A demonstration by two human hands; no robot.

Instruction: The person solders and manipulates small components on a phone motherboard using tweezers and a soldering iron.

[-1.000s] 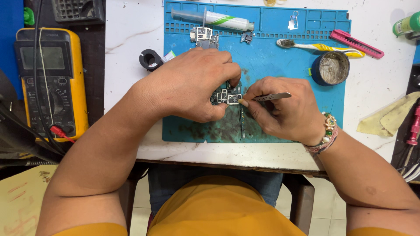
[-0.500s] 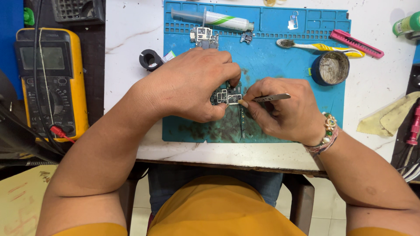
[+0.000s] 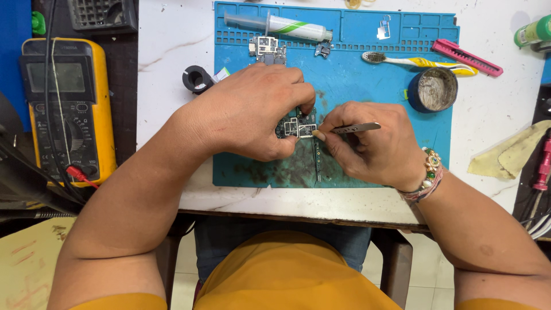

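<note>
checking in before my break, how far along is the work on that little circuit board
Done: tools are laid out, another board set aside at the blue mat's top. In hand: left hand steadies the small circuit board; right hand holds tweezers at its edge. Left: syringe and toothbrush lie unused.

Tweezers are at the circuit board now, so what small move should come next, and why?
Probably a slight lift of the tweezers, keeping the left hand clamped on the circuit board. The right hand has the tips right at the board's edge, above the blue mat, so only a fine motion seems needed.
</note>
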